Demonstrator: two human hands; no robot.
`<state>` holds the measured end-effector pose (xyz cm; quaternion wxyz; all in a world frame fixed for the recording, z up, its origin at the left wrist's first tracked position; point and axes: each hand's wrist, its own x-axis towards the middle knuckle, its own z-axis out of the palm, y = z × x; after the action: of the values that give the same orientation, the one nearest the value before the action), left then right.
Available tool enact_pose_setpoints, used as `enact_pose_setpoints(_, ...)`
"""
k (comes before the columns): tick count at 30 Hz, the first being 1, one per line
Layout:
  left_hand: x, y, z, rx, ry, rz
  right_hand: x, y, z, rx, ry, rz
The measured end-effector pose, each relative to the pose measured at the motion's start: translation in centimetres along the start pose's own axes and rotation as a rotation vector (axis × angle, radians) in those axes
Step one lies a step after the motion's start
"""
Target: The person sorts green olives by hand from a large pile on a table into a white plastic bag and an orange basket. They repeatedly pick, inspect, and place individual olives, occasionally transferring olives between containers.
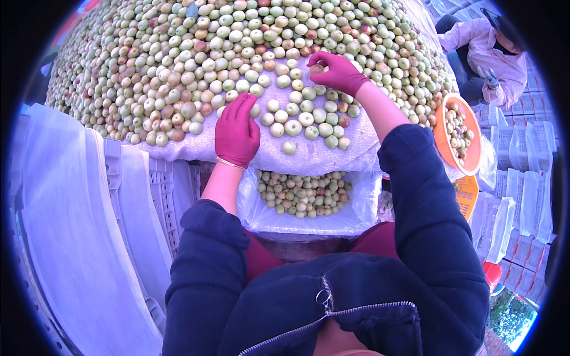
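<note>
My right hand point(336, 73), in a magenta glove, pinches a brownish jujube point(316, 70) between thumb and fingertips at the lower edge of a large heap of jujubes point(178, 58). My left hand point(238, 129), gloved alike, lies back up with fingers together at the heap's front. Jujubes peek out on both sides of its fingers, while its palm is hidden. Between the hands, loose pale green jujubes point(293, 127) are spread on a white woven cloth point(307, 155). Below the cloth's edge, a crate lined with clear plastic point(365, 213) holds more jujubes point(307, 196).
An orange basket point(441, 133) with small jujubes stands at the right, above a yellow basket point(467, 196). Plastic crates point(162, 196) draped with white sheets point(67, 191) line the left. A person point(494, 62) in a light jacket sits at upper right, near stacked lined crates point(530, 147).
</note>
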<state>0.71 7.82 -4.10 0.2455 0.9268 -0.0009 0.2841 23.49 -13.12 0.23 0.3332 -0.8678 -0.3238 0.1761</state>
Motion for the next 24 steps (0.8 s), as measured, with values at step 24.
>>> enact_pose_setpoints(24,0.1,0.1,0.3,-0.027,0.018,0.027,-23.3,9.0,-12.6,0.636,0.775,0.322)
